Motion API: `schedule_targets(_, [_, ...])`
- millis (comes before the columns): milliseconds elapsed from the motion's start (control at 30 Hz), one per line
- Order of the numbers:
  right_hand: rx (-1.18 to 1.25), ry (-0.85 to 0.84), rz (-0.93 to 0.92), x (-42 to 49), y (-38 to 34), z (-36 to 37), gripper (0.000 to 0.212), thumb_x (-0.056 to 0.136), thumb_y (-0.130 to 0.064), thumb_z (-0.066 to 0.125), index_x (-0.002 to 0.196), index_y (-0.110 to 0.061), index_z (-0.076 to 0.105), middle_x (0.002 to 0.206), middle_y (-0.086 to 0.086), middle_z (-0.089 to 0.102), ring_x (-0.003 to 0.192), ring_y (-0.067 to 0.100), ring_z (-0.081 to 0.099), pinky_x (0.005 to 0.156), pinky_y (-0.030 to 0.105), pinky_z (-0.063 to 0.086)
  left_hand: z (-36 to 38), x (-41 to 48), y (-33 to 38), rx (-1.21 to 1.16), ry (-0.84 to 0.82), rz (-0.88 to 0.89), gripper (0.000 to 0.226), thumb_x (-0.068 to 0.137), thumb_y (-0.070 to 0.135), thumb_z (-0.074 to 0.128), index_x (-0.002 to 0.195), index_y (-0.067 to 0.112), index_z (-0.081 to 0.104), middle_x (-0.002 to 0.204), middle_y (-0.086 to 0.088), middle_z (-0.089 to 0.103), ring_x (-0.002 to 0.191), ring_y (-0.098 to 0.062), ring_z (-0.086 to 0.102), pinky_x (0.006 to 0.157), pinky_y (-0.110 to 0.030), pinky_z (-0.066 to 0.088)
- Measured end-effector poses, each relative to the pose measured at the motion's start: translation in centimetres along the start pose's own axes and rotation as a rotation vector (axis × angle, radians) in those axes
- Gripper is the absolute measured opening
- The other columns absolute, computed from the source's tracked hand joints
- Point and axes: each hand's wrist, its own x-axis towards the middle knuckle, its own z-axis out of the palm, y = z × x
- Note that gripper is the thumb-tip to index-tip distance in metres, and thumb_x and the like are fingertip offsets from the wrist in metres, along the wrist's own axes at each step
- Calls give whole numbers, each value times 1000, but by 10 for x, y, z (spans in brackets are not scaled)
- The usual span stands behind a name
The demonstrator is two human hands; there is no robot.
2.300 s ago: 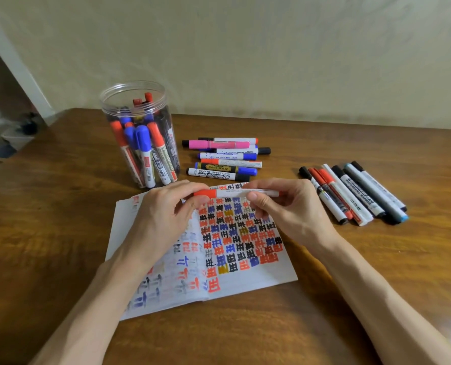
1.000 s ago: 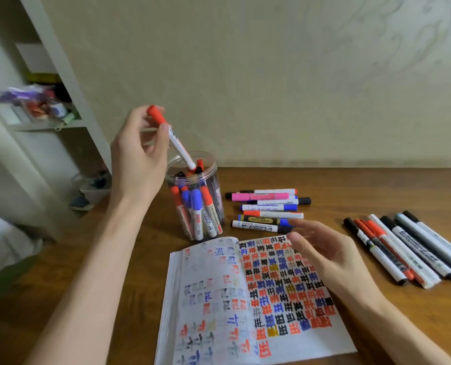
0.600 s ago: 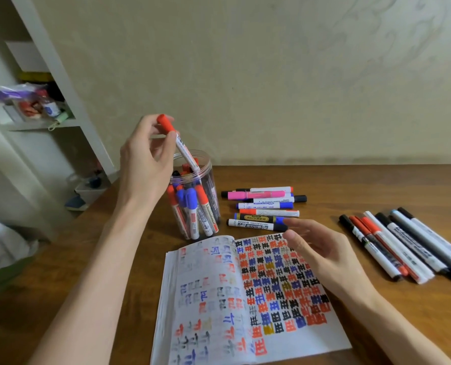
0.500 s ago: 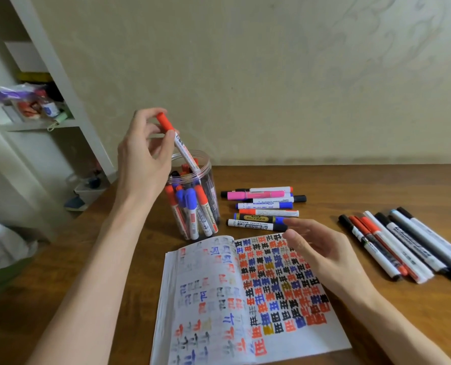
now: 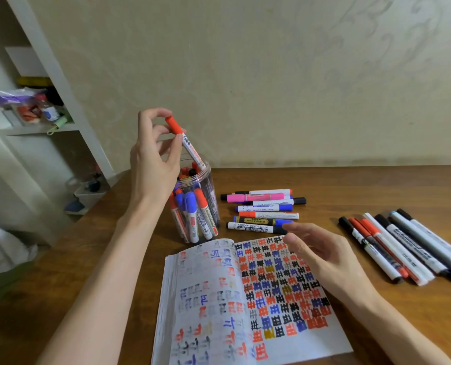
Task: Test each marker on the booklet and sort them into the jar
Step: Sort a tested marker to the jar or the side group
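Observation:
My left hand [image 5: 153, 156] pinches a red-capped white marker [image 5: 186, 142] near its cap, tilted, with its lower end inside the mouth of the clear plastic jar [image 5: 206, 191]. The jar stands upright and holds several red, blue and black markers. The open booklet [image 5: 245, 306], covered in red, blue and black test marks, lies in front of me. My right hand [image 5: 319, 256] hovers over the booklet's upper right corner, fingers relaxed and holding nothing.
A group of several markers [image 5: 263, 210] lies right of the jar. Another row of markers [image 5: 403, 246] lies at the far right of the wooden table [image 5: 377, 191]. A white shelf unit [image 5: 42, 101] stands left of the table, against the wall.
The capped marker went from both hands over the booklet up to the jar in my left hand alone. Over the last second it has sunk lower into the jar mouth. My right hand stays put.

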Motion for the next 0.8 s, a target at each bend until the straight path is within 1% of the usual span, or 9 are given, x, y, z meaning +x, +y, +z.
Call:
schedule_targets(67, [-6, -4, 3, 0, 0, 0, 34, 85, -63, 61, 114, -45, 68, 104, -23, 76, 101, -4, 71, 85, 20, 56, -1, 2, 0, 23, 19, 6, 35, 101, 9, 64, 131, 11, 47, 109, -4, 74, 104, -12, 73, 93, -37, 61])
schedule_targets(200, [-29, -16, 0, 0, 2, 1, 32, 90, -58, 62, 116, -42, 69, 104, -30, 73, 100, -5, 71, 83, 20, 57, -3, 4, -4, 50, 25, 14, 35, 100, 10, 66, 130, 13, 49, 112, -3, 73, 103, -13, 74, 90, -37, 62])
schedule_targets(267, [-28, -18, 3, 0, 3, 2, 32, 90, -58, 62, 116, -42, 69, 104, -26, 75, 100, -3, 71, 83, 22, 58, -3, 3, -7, 58, -3, 15, 35, 99, 9, 67, 129, 13, 51, 114, -3, 73, 104, -11, 73, 90, -38, 62])
schedule_targets(333, [-30, -16, 4, 0, 4, 2, 35, 89, -60, 61, 116, -41, 70, 104, -21, 76, 100, -3, 72, 84, 22, 58, -1, 1, -8, 84, -47, 9, 34, 98, 9, 68, 127, 15, 53, 116, 0, 72, 104, -6, 72, 89, -32, 62])
schedule_targets(433, [-27, -22, 9, 0, 3, 1, 36, 89, -60, 61, 117, -40, 70, 105, -19, 76, 101, -4, 71, 84, 22, 57, -1, -1, -9, 106, -82, -17, 32, 97, 10, 70, 124, 17, 56, 118, 3, 71, 105, -3, 71, 88, -22, 60])
schedule_targets(500, [-27, -23, 10, 0, 4, 1, 35, 90, -58, 61, 118, -39, 70, 106, -19, 76, 101, -3, 71, 85, 22, 57, -2, -1, -9, 103, -83, -29, 32, 97, 9, 70, 124, 18, 56, 118, 3, 71, 108, -4, 70, 91, -23, 59])
schedule_targets(600, [-29, -27, 11, 0, 3, 2, 33, 91, -56, 61, 118, -39, 70, 107, -19, 76, 100, -4, 71, 84, 22, 57, -5, 0, -11, 128, -96, -47, 36, 97, 9, 69, 128, 20, 54, 118, 6, 68, 108, -6, 69, 94, -33, 60])
schedule_targets(700, [-31, -37, 17, 1, 4, 2, 33, 91, -57, 61, 117, -40, 70, 108, -19, 76, 100, -3, 72, 85, 23, 58, -7, -2, -13, 145, -172, -30, 44, 99, 23, 68, 139, 24, 48, 119, 5, 68, 107, -6, 69, 92, -41, 61])
schedule_targets(800, [-32, -40, 25, 1, 5, 2, 34, 90, -59, 60, 116, -40, 70, 108, -20, 76, 100, -3, 72, 85, 23, 58, -9, -6, -11, 156, -332, -81, 74, 89, 53, 72, 150, 39, 33, 125, 5, 67, 111, -4, 66, 88, -38, 59])
